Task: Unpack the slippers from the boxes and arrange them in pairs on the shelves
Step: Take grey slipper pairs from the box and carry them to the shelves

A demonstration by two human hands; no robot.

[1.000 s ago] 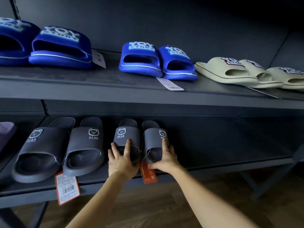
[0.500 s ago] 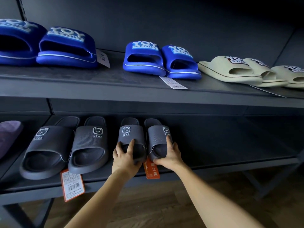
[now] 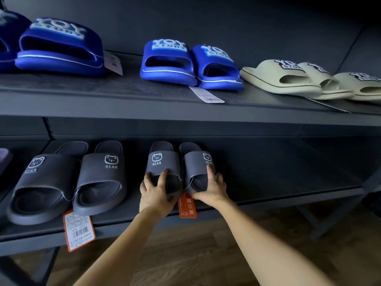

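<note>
— What have I got hold of?
— Your left hand [image 3: 153, 195] curls over the rounded toe of the left grey slipper [image 3: 161, 164], fingers on its dimpled strap. Your right hand [image 3: 212, 187] grips the right grey slipper [image 3: 196, 166] at the toe, forefinger laid straight up the strap.
— And where are they?
— Side by side at the front edge of the lower shelf [image 3: 288, 178], an orange tag [image 3: 187, 204] hanging between them. A larger grey pair [image 3: 101, 178] lies to their left; blue slippers [image 3: 169, 62] and cream slippers [image 3: 284, 79] line the upper shelf [image 3: 123, 108].

Upper shelf [image 3: 144, 104]: four blue slippers [image 3: 168, 62], three cream slippers [image 3: 282, 79]. Lower shelf [image 3: 288, 182]: four grey BEAR slippers [image 3: 101, 178], two orange tags [image 3: 79, 231]. One purple item [image 3: 4, 159] at left edge, kind unclear.
</note>
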